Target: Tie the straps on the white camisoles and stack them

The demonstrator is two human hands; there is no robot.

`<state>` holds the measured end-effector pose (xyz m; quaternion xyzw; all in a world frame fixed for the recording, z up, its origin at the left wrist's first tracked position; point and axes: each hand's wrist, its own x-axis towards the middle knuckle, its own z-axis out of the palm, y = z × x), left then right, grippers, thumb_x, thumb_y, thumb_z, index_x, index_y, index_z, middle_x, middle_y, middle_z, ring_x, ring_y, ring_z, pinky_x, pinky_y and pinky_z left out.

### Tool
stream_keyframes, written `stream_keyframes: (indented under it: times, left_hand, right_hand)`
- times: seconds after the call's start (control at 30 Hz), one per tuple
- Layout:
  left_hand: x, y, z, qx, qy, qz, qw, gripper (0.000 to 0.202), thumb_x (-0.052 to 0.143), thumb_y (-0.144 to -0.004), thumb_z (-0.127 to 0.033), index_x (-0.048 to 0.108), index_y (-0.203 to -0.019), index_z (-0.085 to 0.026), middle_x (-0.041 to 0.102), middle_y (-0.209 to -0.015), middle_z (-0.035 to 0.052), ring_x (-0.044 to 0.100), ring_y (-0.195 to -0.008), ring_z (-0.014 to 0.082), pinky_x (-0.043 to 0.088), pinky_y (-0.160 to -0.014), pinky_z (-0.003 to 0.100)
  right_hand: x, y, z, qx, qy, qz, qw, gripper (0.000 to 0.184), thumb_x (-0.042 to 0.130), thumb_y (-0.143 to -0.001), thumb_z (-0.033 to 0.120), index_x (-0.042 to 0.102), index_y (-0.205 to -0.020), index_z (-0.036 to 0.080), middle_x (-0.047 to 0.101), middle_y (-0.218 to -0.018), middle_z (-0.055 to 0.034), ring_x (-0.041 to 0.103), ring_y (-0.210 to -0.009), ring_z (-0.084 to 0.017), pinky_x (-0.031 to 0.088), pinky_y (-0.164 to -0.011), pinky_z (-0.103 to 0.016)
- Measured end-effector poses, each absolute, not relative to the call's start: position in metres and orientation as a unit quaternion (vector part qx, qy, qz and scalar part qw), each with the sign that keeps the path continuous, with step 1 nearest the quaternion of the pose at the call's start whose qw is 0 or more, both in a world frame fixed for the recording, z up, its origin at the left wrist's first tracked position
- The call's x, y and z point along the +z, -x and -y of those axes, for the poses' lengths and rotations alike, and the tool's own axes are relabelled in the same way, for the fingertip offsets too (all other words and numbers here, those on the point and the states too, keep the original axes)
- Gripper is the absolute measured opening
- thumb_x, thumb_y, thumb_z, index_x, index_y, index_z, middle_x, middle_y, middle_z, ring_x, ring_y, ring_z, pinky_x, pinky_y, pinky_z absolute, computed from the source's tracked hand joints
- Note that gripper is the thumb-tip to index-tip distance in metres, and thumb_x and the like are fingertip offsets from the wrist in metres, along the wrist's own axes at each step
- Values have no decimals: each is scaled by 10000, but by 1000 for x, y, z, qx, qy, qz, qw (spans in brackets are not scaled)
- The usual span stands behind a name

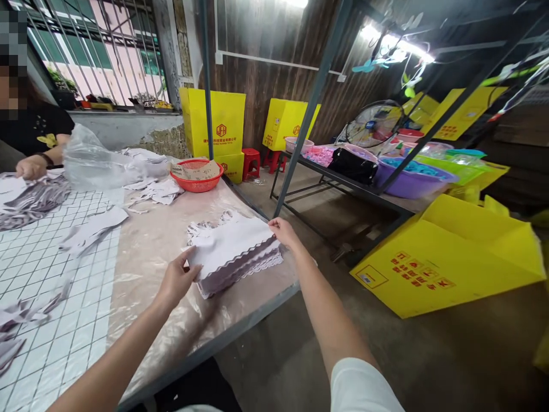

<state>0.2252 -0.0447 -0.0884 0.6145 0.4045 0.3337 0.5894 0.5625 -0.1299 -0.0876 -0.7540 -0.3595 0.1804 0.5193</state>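
Before me on the plastic-covered table (146,252) lies a stack of pale lilac fabric pieces (240,274) with scalloped edges. The top fabric piece (234,243) is pinched at its left end by my left hand (176,279), thumb on top. At its far right corner my right hand (283,232) grips the same piece between thumb and fingers. The front edge of this piece is raised a little off the stack. Fringed ends of fabric show behind the stack.
A red basket (197,178) with cardboard stands farther back. Loose fabric strips (94,229) lie to the left. A co-worker's hand (32,167) rests on a fabric pile (32,200). A metal post (306,114) and a yellow box (446,257) stand right of the table.
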Motion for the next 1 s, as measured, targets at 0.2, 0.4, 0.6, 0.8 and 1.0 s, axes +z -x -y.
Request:
stream_keyframes:
  times: [0.2, 0.4, 0.6, 0.8, 1.0]
  left_hand:
    - [-122, -218, 53, 289, -694, -425, 504, 717, 684, -699, -337, 535, -1359, -99, 647, -676, -3, 575, -511, 145, 458, -499, 257]
    - [-128, -219, 55, 338, -777, -432, 307, 558, 605, -770, -317, 547, -1292, -130, 562, -1290, 177, 613, -598, 131, 564, -664, 364]
    - [-134, -229, 38, 380, -819, -383, 196, 429, 531, -821, -256, 587, -1230, -139, 566, -1288, 166, 636, -1014, 273, 550, -874, 446]
    - [-124, -242, 53, 343, -850, -399, 27, 449, 487, -893, -201, 559, -1334, -154, 475, -1477, 173, 402, -1338, 398, 433, -996, 577]
    - [-115, -286, 52, 267, -920, -288, -9, 471, 452, -944, -261, 541, -1401, -191, 386, -1565, 112, 215, -1478, 395, 271, -1135, 610]
  right_hand:
    - [-110, -555, 148, 98, 780, 409, 464, 87, 533, -776, 153, 606, -795, 194, 627, -717, 13, 567, -631, -138, 478, -649, -253]
    - [-106, -553, 153, 23, 799, 451, 398, 137, 512, -810, 117, 620, -804, 201, 663, -840, -34, 608, -806, -177, 464, -788, -286]
    - [-108, -546, 156, -21, 839, 436, 324, 177, 486, -868, 109, 636, -893, 198, 655, -932, -58, 604, -860, -186, 443, -787, -282]
    - [-98, -529, 160, -77, 868, 417, 260, 167, 508, -916, 180, 667, -966, 187, 623, -1083, -138, 544, -1043, -267, 426, -837, -347]
    - [-88, -507, 113, -116, 821, 526, 191, 335, 470, -990, 328, 589, -1292, 248, 545, -1388, -105, 414, -1317, -271, 344, -1048, -440]
